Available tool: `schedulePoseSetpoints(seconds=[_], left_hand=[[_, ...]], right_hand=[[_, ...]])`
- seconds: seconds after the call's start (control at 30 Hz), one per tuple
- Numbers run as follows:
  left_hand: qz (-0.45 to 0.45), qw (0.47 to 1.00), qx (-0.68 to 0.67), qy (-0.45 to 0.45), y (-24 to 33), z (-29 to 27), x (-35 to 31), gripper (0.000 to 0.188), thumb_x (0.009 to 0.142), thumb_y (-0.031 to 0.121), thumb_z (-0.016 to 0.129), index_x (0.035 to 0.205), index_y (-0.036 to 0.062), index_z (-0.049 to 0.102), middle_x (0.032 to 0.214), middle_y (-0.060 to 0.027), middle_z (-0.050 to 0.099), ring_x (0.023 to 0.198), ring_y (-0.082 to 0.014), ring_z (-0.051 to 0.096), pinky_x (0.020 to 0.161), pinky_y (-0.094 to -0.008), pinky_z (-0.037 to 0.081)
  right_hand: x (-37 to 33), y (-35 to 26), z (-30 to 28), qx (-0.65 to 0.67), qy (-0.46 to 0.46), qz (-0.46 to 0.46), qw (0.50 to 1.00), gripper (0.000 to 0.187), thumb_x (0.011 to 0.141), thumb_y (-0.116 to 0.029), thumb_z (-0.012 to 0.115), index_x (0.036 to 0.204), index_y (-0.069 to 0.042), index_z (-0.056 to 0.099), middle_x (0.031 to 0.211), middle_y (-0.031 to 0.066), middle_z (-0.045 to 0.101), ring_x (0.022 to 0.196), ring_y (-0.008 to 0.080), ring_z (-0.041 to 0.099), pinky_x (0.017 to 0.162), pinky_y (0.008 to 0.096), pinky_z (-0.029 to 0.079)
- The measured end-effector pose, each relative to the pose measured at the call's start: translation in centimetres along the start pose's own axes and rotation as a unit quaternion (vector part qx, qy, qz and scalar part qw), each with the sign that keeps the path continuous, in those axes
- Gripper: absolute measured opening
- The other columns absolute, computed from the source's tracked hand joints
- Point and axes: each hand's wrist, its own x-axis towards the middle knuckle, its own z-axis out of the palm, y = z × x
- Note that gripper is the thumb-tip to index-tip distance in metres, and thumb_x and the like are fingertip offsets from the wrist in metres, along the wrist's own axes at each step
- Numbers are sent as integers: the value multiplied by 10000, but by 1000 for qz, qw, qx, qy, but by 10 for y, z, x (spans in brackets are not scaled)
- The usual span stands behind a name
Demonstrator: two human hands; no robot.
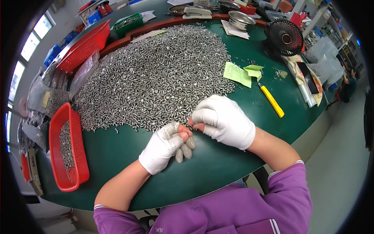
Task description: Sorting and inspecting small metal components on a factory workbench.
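A wide heap of small silvery screws (156, 74) covers the middle of the green table (171, 179). At the heap's near edge my two hands come close together, in white gloves that leave thumb and forefinger tips bare. My left hand (165, 146) is closed, thumb tip against forefinger, the other gloved fingers curled below. My right hand (224, 123) pinches just right of it, its fingertips beside the nearest screws. Whatever lies between the fingertips of either hand is too small to make out.
At left stands a red basket (80, 163) partly filled with screws; another red basket (87, 45) tilts behind. To the right lie a yellow utility knife (272, 102), green paper slips (237, 74) and a phone (307, 78). A black fan (284, 37) stands far right.
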Motion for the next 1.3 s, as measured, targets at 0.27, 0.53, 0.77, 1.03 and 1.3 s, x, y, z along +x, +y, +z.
schedulePoseSetpoints(seconds=[0.27, 0.53, 0.77, 1.03, 1.3], left_hand=[[27, 998, -57, 4, -7, -5, 3, 339, 943, 395, 564, 1030, 66, 570, 836, -77, 635, 601, -162, 601, 474, -237, 428], [37, 996, -76, -30, -7, -11, 4, 372, 941, 380, 579, 1113, 54, 529, 949, -98, 620, 706, -143, 603, 559, -222, 475], [58, 996, -58, -25, -12, -13, 6, 383, 911, 356, 632, 1125, 60, 515, 946, -80, 613, 654, -83, 537, 503, -186, 368], [12, 1000, -15, -6, 1, 2, 1, 226, 917, 166, 608, 1098, 54, 530, 923, -41, 611, 647, -67, 537, 538, -174, 400], [32, 998, -45, 25, -8, -2, 1, 251, 906, 316, 649, 1026, 105, 587, 843, -14, 624, 616, -90, 524, 499, -208, 353]], right_hand=[[-3, 13, -14, -105, -5, 90, 990, 88, 808, -189, 641, 855, -118, 664, 831, 61, 592, 832, 268, 592, 730, 388, 495], [-6, 19, -19, -99, -113, 127, 980, 90, 774, -143, 654, 851, -104, 681, 827, 67, 611, 833, 279, 599, 720, 390, 495], [-3, 15, -10, -128, -156, 120, 972, 101, 789, -170, 644, 855, -100, 675, 856, 86, 609, 878, 285, 609, 758, 403, 499], [-2, -7, 8, 155, -93, 127, 975, 151, 807, -178, 677, 919, -78, 657, 886, 100, 603, 859, 283, 602, 754, 381, 496], [1, 6, -3, -17, 1, 97, 995, 86, 794, -165, 651, 857, -106, 646, 844, 77, 600, 839, 280, 597, 737, 397, 495]])
